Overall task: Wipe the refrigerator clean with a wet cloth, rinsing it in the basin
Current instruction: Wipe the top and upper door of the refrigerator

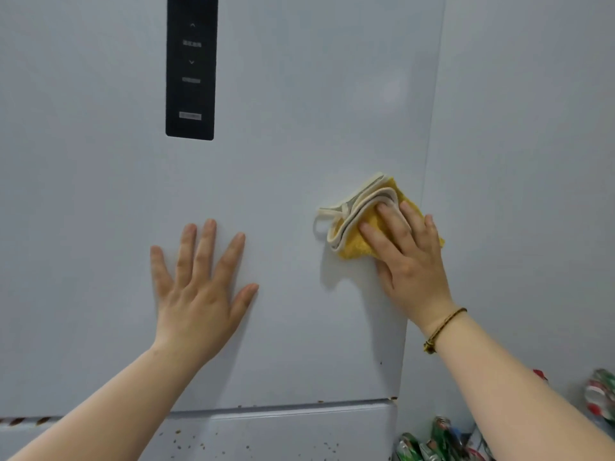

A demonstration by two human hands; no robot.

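The white refrigerator door [299, 111] fills the view. My left hand [199, 281] lies flat on it with fingers spread, left of centre. My right hand [409, 261] presses a folded yellow cloth [352, 241] with a cream border against the door near its right edge, fingers straight over the cloth. A cream loop of the cloth sticks out to the left. Small brown specks dot the lower door panel [266, 437] and the seam above it. No basin is in view.
A black control panel [191, 68] runs down the door's upper middle. A pale wall [532, 161] stands right of the refrigerator. Several crumpled green and red packages [439, 440] lie at the bottom right beside the fridge.
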